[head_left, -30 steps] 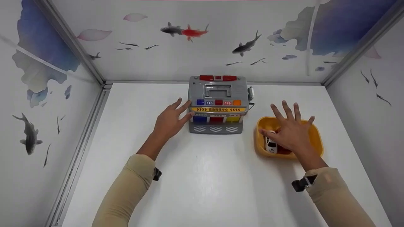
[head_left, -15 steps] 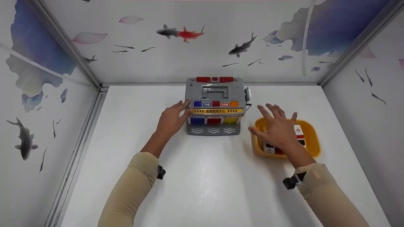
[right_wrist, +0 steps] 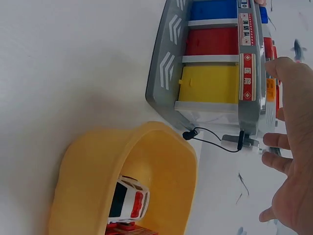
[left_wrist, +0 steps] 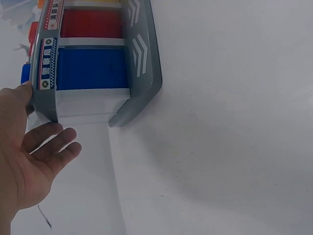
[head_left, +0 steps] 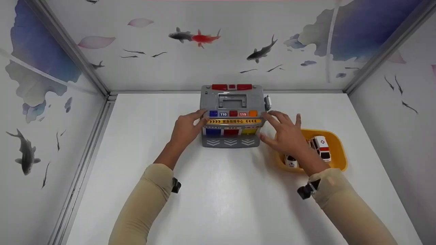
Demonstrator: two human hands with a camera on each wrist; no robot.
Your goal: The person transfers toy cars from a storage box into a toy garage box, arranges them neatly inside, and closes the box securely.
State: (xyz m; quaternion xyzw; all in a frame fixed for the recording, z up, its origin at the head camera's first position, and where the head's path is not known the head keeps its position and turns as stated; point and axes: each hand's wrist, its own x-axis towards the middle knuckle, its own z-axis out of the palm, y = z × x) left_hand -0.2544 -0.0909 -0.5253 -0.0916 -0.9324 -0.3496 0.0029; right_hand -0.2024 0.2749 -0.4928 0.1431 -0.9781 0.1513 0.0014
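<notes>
A grey toy emergency station [head_left: 213, 98] with blue, red and yellow doors stands at the back of the white table in the head view. My left hand [head_left: 185, 128] touches its upper left corner, fingers loosely spread along the side in the left wrist view. On the opposite side, my right hand [head_left: 287, 134] is at the upper right corner, thumb at the front edge and fingers apart; firm contact is unclear. Below that hand, a yellow bin [head_left: 340, 156] holds a white toy ambulance [head_left: 322, 146], a white toy car [head_left: 291, 161] and red parts [right_wrist: 137, 229], partly hidden.
A small grey handset [right_wrist: 237, 142] on a black cord [right_wrist: 205, 132] hangs at the station's right side. White panels with painted fish [head_left: 260, 53] enclose the table [head_left: 218, 197] at the back and sides.
My right hand has moved left from above the yellow bin to the station's right corner, uncovering the ambulance. My left hand stays at the left corner. The head view has shifted slightly.
</notes>
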